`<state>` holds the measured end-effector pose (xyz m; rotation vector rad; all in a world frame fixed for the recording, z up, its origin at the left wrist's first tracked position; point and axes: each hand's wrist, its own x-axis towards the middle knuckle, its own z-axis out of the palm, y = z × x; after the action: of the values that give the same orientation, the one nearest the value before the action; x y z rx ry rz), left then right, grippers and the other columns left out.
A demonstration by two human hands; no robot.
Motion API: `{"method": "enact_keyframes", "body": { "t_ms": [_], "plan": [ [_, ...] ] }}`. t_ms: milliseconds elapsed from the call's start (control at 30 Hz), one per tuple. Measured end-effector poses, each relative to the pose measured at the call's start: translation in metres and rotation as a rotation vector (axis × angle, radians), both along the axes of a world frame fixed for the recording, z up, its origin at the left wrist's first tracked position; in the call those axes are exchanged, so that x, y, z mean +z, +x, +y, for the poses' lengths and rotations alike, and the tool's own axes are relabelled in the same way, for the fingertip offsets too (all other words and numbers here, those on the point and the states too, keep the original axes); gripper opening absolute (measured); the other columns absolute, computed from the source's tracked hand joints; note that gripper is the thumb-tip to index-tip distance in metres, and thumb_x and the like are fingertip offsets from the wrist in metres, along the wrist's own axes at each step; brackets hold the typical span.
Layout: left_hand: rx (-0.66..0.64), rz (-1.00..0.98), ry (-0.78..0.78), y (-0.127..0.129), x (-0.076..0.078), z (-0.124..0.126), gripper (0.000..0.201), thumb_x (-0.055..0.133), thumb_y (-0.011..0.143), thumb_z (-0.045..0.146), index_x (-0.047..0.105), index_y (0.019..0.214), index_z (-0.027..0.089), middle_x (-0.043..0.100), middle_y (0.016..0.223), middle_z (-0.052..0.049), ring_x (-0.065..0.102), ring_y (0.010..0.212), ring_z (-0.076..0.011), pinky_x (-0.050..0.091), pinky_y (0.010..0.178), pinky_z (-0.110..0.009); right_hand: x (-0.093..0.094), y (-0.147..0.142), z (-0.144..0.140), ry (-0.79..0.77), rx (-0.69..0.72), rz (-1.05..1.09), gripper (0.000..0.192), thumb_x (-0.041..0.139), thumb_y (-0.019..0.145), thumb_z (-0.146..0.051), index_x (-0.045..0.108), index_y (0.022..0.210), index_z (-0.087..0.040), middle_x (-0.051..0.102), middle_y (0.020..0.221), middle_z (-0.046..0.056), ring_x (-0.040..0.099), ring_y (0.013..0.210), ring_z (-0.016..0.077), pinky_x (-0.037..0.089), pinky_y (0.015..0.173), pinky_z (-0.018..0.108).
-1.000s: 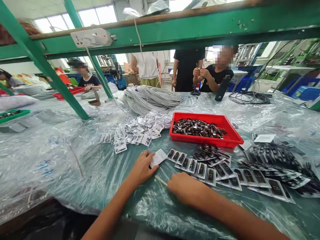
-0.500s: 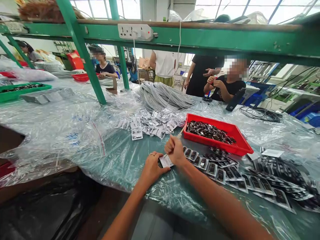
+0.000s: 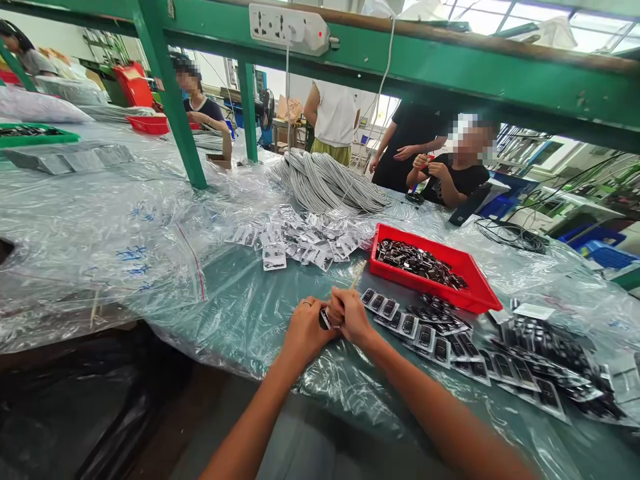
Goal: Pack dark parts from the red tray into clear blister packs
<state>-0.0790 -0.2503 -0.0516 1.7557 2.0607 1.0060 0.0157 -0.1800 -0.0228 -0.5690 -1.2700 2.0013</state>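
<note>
My left hand (image 3: 306, 328) and my right hand (image 3: 351, 313) meet over the plastic-covered table near its front edge. Together they pinch a small packet (image 3: 325, 319) with a dark part in it. My right hand also grips a thin wooden stick (image 3: 357, 275) that points up and away. Just right of my hands lie overlapping rows of filled clear packets (image 3: 430, 337) with dark parts. Behind those stands a red tray (image 3: 473, 291) full of loose dark parts (image 3: 417, 260).
A heap of small clear bags (image 3: 300, 240) lies left of the tray, a coil of grey cable (image 3: 325, 183) behind it. Green frame posts (image 3: 173, 100) rise from the table. Several people stand or sit across the table. Black cables (image 3: 515, 237) lie at the far right.
My right hand came up from the table with the stick to join the left hand at the white packet. The packet is now gathered between both hands. My view swung left and down.
</note>
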Motion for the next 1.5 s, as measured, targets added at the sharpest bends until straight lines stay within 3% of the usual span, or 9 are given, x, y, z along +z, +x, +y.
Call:
{"method": "enact_keyframes", "body": {
  "t_ms": [67,200,500,667,833,1033,1133,1300,1500],
  "plan": [
    [-0.002,0.020,0.028,0.001,-0.004,0.000,0.034,0.076,0.070,0.030,0.066,0.100,0.020,0.063,0.095,-0.005,0.061,0.097,-0.0267,0.048,0.089,-0.041,0.004,0.010,0.003,-0.031,0.050,-0.019,0.053,0.060,0.077,-0.043,0.031,0.038,-0.022,0.020,0.035,-0.009,0.016,0.031,0.0040,0.010,0.036,0.023],
    [-0.003,0.063,-0.001,0.001,-0.006,0.001,0.054,0.080,0.069,0.031,0.064,0.120,0.020,0.061,0.105,-0.007,0.061,0.101,-0.0271,0.046,0.094,-0.043,0.011,0.008,0.024,-0.030,-0.130,0.092,0.053,0.059,0.075,-0.042,0.027,0.039,-0.022,0.018,0.037,-0.010,0.012,0.033,0.0035,0.011,0.036,0.022],
    [-0.038,0.053,-0.045,-0.001,0.003,0.000,0.044,0.079,0.071,0.032,0.069,0.112,0.021,0.061,0.102,-0.006,0.061,0.098,-0.0254,0.049,0.090,-0.040,-0.007,-0.017,0.034,0.102,-0.159,0.060,0.053,0.058,0.076,-0.047,0.028,0.040,-0.023,0.019,0.036,-0.010,0.014,0.033,0.0042,0.011,0.038,0.023],
    [-0.044,0.109,-0.043,0.000,0.004,-0.003,0.040,0.077,0.075,0.037,0.069,0.110,0.020,0.060,0.099,-0.007,0.061,0.098,-0.0269,0.048,0.088,-0.042,-0.003,0.000,0.016,0.143,-0.121,-0.017,0.053,0.058,0.077,-0.045,0.028,0.040,-0.023,0.020,0.037,-0.009,0.015,0.034,0.0037,0.011,0.039,0.024],
    [-0.036,0.132,-0.023,0.002,-0.001,-0.004,0.051,0.077,0.074,0.038,0.066,0.120,0.020,0.060,0.103,-0.008,0.060,0.100,-0.0278,0.047,0.090,-0.044,0.006,0.024,0.015,-0.003,0.047,-0.093,0.050,0.058,0.076,-0.041,0.031,0.039,-0.023,0.018,0.037,-0.010,0.012,0.032,0.0030,0.009,0.037,0.023],
    [-0.053,0.129,-0.022,0.000,0.000,-0.003,0.051,0.078,0.074,0.037,0.066,0.121,0.020,0.061,0.105,-0.009,0.060,0.103,-0.0284,0.047,0.093,-0.045,0.009,0.017,0.049,0.001,-0.236,0.055,0.048,0.059,0.073,-0.039,0.028,0.040,-0.022,0.018,0.037,-0.010,0.014,0.032,0.0035,0.011,0.036,0.021],
    [-0.056,0.137,-0.034,0.000,0.002,-0.003,0.050,0.078,0.074,0.037,0.067,0.119,0.021,0.061,0.105,-0.009,0.060,0.102,-0.0278,0.047,0.092,-0.044,0.006,0.007,0.056,0.030,-0.265,0.065,0.049,0.060,0.073,-0.041,0.029,0.040,-0.022,0.019,0.036,-0.010,0.014,0.032,0.0035,0.012,0.036,0.021],
    [-0.046,0.139,-0.015,0.001,-0.002,-0.003,0.051,0.077,0.074,0.040,0.066,0.120,0.021,0.061,0.104,-0.009,0.060,0.100,-0.0271,0.047,0.090,-0.043,0.000,0.009,0.045,0.068,-0.246,0.038,0.051,0.059,0.074,-0.044,0.028,0.040,-0.023,0.019,0.036,-0.010,0.015,0.032,0.0037,0.012,0.037,0.022],
    [-0.047,0.147,-0.012,0.000,-0.003,-0.004,0.050,0.075,0.075,0.042,0.066,0.120,0.022,0.061,0.104,-0.009,0.060,0.101,-0.0284,0.046,0.090,-0.043,0.003,0.041,0.026,0.044,-0.093,-0.090,0.051,0.059,0.077,-0.043,0.030,0.041,-0.022,0.020,0.039,-0.010,0.015,0.035,0.0036,0.013,0.039,0.023]
  ]
}}
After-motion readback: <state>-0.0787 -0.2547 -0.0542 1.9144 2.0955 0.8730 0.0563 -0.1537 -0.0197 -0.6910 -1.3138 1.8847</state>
